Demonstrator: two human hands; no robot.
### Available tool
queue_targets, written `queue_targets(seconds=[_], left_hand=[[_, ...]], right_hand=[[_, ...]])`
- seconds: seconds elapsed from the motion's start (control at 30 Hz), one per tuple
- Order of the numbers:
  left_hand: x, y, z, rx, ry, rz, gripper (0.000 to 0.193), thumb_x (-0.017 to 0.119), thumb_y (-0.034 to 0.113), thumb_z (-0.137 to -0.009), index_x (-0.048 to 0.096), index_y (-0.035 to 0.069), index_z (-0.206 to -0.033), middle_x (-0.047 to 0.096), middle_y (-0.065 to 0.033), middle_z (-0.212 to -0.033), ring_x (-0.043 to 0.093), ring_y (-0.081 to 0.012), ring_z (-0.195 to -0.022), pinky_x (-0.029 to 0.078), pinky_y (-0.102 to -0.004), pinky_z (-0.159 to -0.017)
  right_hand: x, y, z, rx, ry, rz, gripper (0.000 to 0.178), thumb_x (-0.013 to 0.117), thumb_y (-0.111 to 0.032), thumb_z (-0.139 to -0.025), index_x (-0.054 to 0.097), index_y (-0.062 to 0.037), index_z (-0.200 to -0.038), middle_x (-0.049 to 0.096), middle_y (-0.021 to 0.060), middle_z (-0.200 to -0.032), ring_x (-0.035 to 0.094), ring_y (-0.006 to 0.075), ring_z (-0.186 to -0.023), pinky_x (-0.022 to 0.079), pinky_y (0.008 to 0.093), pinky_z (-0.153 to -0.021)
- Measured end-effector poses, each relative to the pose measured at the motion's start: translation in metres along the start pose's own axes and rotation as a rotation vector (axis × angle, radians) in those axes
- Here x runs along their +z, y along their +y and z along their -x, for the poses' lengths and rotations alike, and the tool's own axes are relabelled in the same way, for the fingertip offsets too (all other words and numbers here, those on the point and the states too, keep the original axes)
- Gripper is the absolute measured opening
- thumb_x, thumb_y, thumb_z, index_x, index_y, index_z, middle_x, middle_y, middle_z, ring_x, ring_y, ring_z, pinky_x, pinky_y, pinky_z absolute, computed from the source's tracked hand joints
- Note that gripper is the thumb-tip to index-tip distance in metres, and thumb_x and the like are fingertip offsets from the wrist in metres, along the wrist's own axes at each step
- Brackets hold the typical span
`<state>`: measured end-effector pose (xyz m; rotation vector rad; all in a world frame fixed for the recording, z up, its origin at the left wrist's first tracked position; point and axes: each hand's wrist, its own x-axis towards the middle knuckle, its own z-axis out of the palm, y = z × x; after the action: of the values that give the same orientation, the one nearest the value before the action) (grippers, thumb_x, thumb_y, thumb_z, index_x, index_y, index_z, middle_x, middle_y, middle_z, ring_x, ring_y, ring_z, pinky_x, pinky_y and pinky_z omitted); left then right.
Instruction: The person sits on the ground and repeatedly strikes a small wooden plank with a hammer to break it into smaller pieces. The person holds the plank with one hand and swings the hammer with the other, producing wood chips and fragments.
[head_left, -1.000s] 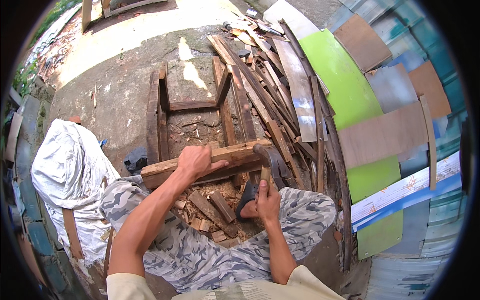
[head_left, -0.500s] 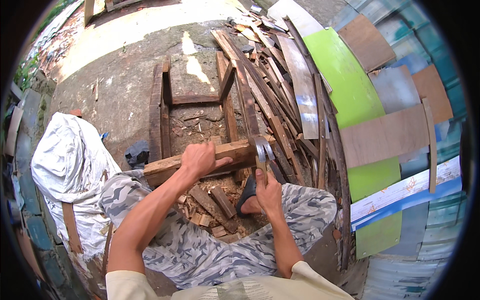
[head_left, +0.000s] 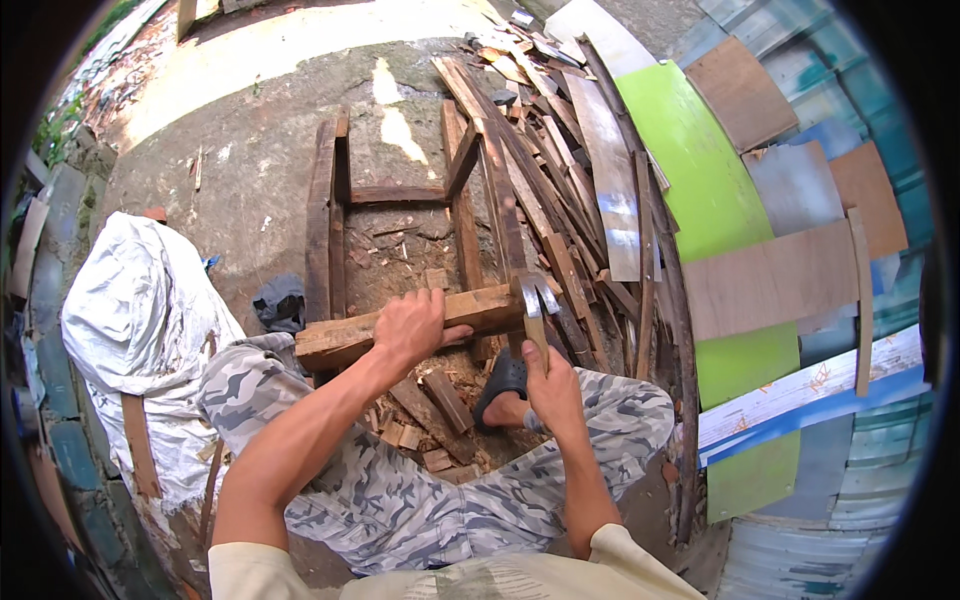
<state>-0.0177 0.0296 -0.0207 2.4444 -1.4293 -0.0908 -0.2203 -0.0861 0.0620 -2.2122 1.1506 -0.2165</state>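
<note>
My left hand (head_left: 411, 326) is closed over the top of a thick wooden beam (head_left: 345, 340) that lies crosswise in front of me. In my right hand (head_left: 552, 385) is the handle of a claw hammer (head_left: 535, 303); its metal head is at the beam's right end, seemingly touching it. Beyond the beam stands a dark wooden frame (head_left: 400, 195) with long side rails and a cross-piece. Offcut blocks (head_left: 446, 400) and wood chips lie on the ground below the beam, between my legs.
A heap of loose planks (head_left: 560, 215) runs along the right of the frame. Further right lean a green sheet (head_left: 690, 150), plywood boards (head_left: 770, 275) and corrugated metal. To my left is a draped white cloth (head_left: 140, 310), with a dark grey rag (head_left: 279, 302) nearby.
The beam's left end sits slightly lower and further right, my left hand with it. The hammer has shifted a little right, its head still by the beam's end.
</note>
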Motion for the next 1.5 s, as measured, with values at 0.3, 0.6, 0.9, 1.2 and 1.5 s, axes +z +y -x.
queue_targets(seconds=[0.3, 0.6, 0.9, 1.2, 1.5], left_hand=[[0.004, -0.002, 0.003, -0.017, 0.029, 0.013, 0.074, 0.067, 0.071, -0.084, 0.063, -0.001, -0.1, 0.07, -0.0174, -0.083, 0.072, -0.0326, -0.075, 0.059, -0.0415, -0.067], [0.0, -0.001, 0.0, -0.057, -0.032, 0.013, 0.076, 0.065, 0.073, -0.084, 0.064, -0.002, -0.1, 0.071, -0.0171, -0.087, 0.073, -0.0305, -0.079, 0.059, -0.0401, -0.066], [-0.006, -0.006, 0.001, -0.059, 0.025, -0.02, 0.072, 0.068, 0.07, -0.082, 0.063, 0.001, -0.101, 0.072, -0.015, -0.09, 0.072, -0.0287, -0.084, 0.057, -0.0403, -0.071], [-0.002, -0.006, 0.005, 0.028, 0.064, -0.055, 0.066, 0.071, 0.066, -0.083, 0.063, 0.003, -0.101, 0.07, -0.0116, -0.097, 0.07, -0.0284, -0.091, 0.055, -0.0406, -0.077], [-0.003, -0.011, 0.005, -0.006, 0.054, -0.022, 0.063, 0.072, 0.064, -0.084, 0.061, 0.002, -0.094, 0.071, -0.0143, -0.088, 0.069, -0.0309, -0.086, 0.054, -0.0428, -0.078]], right_hand=[[-0.004, -0.006, 0.028, -0.199, 0.141, -0.604, 0.051, 0.05, -0.05, -0.107, 0.053, -0.0034, -0.087, 0.047, -0.002, -0.061, 0.046, 0.0061, -0.053, 0.037, 0.024, -0.047], [0.052, 0.041, 0.005, 0.068, 0.053, -0.229, 0.058, 0.049, -0.051, -0.106, 0.064, 0.0021, -0.09, 0.059, 0.0162, -0.063, 0.063, 0.0308, -0.054, 0.047, 0.0431, -0.056], [0.023, 0.03, 0.034, 0.204, 0.063, -0.561, 0.054, 0.048, -0.05, -0.108, 0.058, -0.0022, -0.084, 0.052, 0.0023, -0.06, 0.049, 0.0104, -0.045, 0.04, 0.0269, -0.043], [0.049, 0.044, 0.021, -0.382, 0.187, -0.926, 0.063, 0.05, -0.062, -0.103, 0.051, 0.0008, -0.094, 0.051, 0.0072, -0.073, 0.052, 0.0121, -0.061, 0.044, 0.0266, -0.05], [0.054, 0.04, 0.009, 0.03, 0.137, -0.771, 0.055, 0.046, -0.055, -0.107, 0.052, -0.0028, -0.089, 0.048, 0.0036, -0.066, 0.047, 0.011, -0.051, 0.042, 0.0272, -0.043]])
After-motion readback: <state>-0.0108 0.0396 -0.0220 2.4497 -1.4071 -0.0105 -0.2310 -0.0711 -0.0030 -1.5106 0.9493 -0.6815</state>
